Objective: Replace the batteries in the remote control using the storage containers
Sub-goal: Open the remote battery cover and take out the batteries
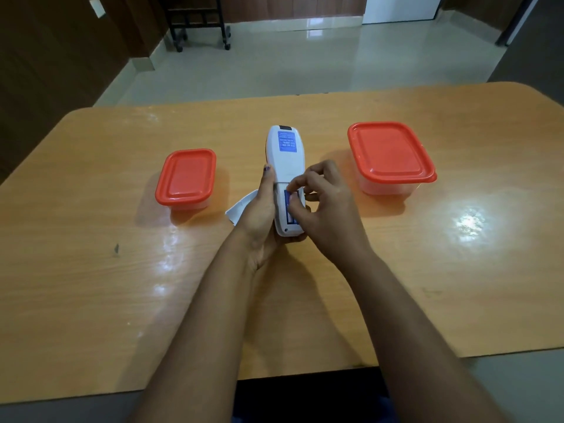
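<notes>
A white remote control [284, 160] lies back side up over the middle of the table, a blue label near its far end. My left hand [262, 215] grips its near end from the left and below. The battery compartment is uncovered and blue batteries [289, 206] show inside. My right hand [320, 203] has its thumb and fingertips curled onto the batteries, pinching at one. The white battery cover [241, 206] lies on the table just left of my left hand, partly hidden by it.
A small clear container with a red lid [186, 178] stands left of the remote, closed. A larger red-lidded container [390, 155] stands to the right, also closed. The wooden table [91, 270] has rounded far corners. A wheeled black stand [198, 22] is on the floor beyond.
</notes>
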